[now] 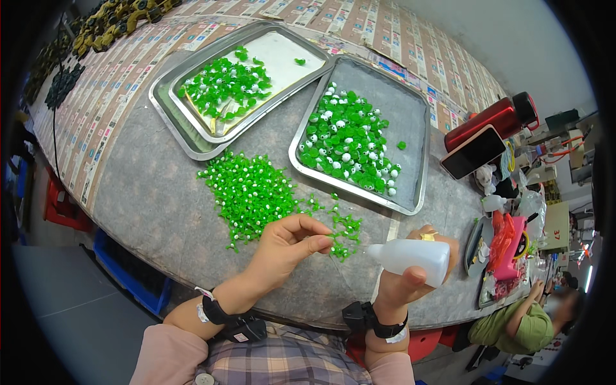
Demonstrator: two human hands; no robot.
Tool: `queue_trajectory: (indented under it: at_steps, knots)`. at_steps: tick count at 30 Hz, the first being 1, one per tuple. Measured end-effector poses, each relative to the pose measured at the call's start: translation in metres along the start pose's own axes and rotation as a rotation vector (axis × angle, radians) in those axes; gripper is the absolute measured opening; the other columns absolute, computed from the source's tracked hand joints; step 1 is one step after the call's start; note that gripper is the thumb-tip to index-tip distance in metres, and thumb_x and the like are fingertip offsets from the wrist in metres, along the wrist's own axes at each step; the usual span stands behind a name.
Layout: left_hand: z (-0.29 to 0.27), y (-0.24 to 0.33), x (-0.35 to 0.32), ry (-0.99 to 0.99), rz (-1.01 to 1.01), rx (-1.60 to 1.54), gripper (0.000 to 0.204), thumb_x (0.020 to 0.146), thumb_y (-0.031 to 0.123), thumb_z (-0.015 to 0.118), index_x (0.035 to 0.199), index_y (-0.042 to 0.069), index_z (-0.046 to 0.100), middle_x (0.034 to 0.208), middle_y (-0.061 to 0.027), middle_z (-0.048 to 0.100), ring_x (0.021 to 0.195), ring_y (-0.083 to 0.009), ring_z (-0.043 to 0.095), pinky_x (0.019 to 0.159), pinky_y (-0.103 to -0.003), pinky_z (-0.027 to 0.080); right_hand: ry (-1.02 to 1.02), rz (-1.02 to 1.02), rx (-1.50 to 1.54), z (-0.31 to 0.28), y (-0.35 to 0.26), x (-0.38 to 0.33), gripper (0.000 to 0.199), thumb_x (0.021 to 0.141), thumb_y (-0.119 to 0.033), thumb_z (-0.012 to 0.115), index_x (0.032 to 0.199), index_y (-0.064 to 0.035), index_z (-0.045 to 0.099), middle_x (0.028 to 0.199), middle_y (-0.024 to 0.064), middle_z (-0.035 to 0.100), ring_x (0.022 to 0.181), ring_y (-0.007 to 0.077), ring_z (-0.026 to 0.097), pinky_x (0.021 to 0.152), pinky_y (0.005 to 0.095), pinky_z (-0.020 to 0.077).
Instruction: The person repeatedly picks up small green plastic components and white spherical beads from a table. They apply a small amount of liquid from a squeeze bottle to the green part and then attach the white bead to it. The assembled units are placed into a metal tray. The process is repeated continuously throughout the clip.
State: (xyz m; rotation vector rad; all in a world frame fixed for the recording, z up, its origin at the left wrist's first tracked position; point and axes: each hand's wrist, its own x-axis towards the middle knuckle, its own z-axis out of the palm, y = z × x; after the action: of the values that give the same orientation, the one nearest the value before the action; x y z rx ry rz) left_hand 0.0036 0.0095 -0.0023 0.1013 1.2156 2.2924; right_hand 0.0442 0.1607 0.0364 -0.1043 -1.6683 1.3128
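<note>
My right hand [401, 287] grips a translucent white squeeze bottle [417, 258], tilted on its side with its narrow nozzle pointing left toward my other hand. Thumb and fingertips of my left hand [289, 246] are pinched together just left of the nozzle; whatever they hold is too small or hidden to make out. Under and beside these fingertips lie loose small green pieces [346, 228]. A larger heap of small green pieces with white dots [250, 196] spreads on the grey table cover beyond my left hand.
A metal tray [420, 192] holds green pieces with white balls. Left of it, another metal tray [163, 106] holds similar pieces. At right stand a red flask [487, 122], a phone [473, 152] and a pink tool [510, 250]. A person in green [516, 324] sits further right.
</note>
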Motion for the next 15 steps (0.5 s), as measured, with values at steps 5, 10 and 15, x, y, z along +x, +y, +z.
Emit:
queue_trajectory:
  at_steps: [5, 10, 15]
  knots:
    - [-0.0004, -0.0006, -0.001, 0.026, 0.054, 0.039, 0.009, 0.073, -0.001, 0.057, 0.082, 0.001, 0.056, 0.079, -0.0062, 0.057, 0.07, -0.0118, 0.055, 0.064, -0.024, 0.046, -0.05, 0.039, 0.003, -0.0009, 0.001, -0.0008, 0.057, 0.06, -0.051, 0.065, 0.082, -0.0023, 0.044, 0.069, 0.0033, 0.042, 0.059, 0.0156, 0.044, 0.056, 0.0288, 0.0362]
    - [-0.0033, -0.0016, -0.0017, -0.011, 0.071, 0.041, 0.011, 0.074, 0.002, 0.058, 0.086, 0.001, 0.057, 0.079, -0.004, 0.058, 0.073, -0.0087, 0.054, 0.066, -0.02, 0.044, -0.081, 0.069, -0.059, 0.0033, -0.0034, 0.0001, 0.059, 0.062, -0.054, 0.062, 0.081, -0.0027, 0.042, 0.068, 0.0035, 0.041, 0.058, 0.014, 0.043, 0.059, 0.0274, 0.0375]
    - [0.0008, 0.0009, -0.0012, 0.028, 0.078, 0.059, 0.009, 0.072, -0.003, 0.057, 0.08, 0.001, 0.056, 0.079, -0.0067, 0.056, 0.07, -0.0131, 0.055, 0.065, -0.025, 0.047, 0.046, 0.052, -0.015, -0.0048, -0.0044, 0.0037, 0.061, 0.062, -0.051, 0.064, 0.087, 0.0005, 0.043, 0.073, 0.0048, 0.046, 0.06, 0.0138, 0.045, 0.057, 0.027, 0.0393]
